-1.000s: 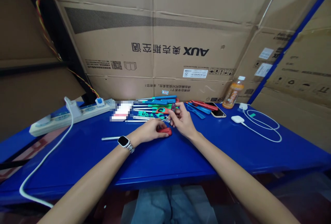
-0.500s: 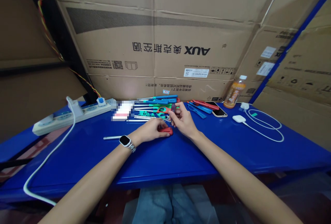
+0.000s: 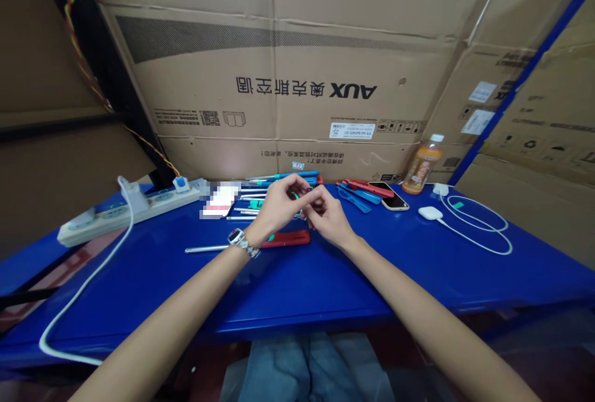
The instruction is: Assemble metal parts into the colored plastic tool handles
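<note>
My left hand (image 3: 279,204) and my right hand (image 3: 328,213) meet above the blue table (image 3: 325,278), fingertips pinched together on a small part that I cannot make out. A watch (image 3: 239,240) sits on my left wrist. A red tool handle (image 3: 288,240) lies flat on the table just below my left hand, apart from it. Behind the hands lies a row of screwdrivers (image 3: 274,184) with blue and green handles and bare metal shafts.
A white power strip (image 3: 125,207) with a white cable lies at the left. A loose metal rod (image 3: 204,248) lies near my left wrist. Red and blue tools (image 3: 360,191), a phone (image 3: 395,201), an orange bottle (image 3: 421,170) and a white charger (image 3: 428,212) sit right. Cardboard boxes (image 3: 288,86) wall the back.
My left hand has let go of the red handle, which now lies on the table, and has risen to join my right hand at the small part.
</note>
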{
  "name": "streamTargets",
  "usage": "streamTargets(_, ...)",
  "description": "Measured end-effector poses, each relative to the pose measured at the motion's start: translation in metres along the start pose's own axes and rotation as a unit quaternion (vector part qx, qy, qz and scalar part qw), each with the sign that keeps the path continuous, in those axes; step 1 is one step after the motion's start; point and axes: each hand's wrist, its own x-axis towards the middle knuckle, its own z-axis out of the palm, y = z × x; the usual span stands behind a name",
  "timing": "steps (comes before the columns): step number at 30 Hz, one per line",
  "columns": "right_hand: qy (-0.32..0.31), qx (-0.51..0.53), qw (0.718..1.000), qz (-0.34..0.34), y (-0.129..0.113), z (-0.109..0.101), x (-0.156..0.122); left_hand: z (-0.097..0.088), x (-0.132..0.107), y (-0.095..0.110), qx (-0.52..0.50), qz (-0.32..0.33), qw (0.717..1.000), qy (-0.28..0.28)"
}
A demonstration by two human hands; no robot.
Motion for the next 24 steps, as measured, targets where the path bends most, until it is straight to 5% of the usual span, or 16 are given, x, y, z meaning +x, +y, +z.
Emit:
streamTargets(4, 0.009, 0.018, 1.000, 0.011, -0.001, -0.003, 0.001, 0.009, 0.004, -0.004, -0.055, 0.000, 0.998, 0.006)
streamTargets(11, -0.081, 0.060, 0.994, 0.049, -0.016, -0.018, 0.006, -0.005, -0.001, -0.009, -0.020, 0.030, 0.997, -0.069)
streamTargets(19, 0.025, 0.123, 0.991, 0.043, -0.001, -0.004, 0.008, 0.015, 0.002, -0.005, -0.096, -0.012, 0.992, 0.077)
streamTargets(24, -0.067, 0.107, 0.991, 0.054, -0.014, -0.016, 0.006, 0.003, 0.001, -0.004, -0.050, 0.041, 0.998, -0.001)
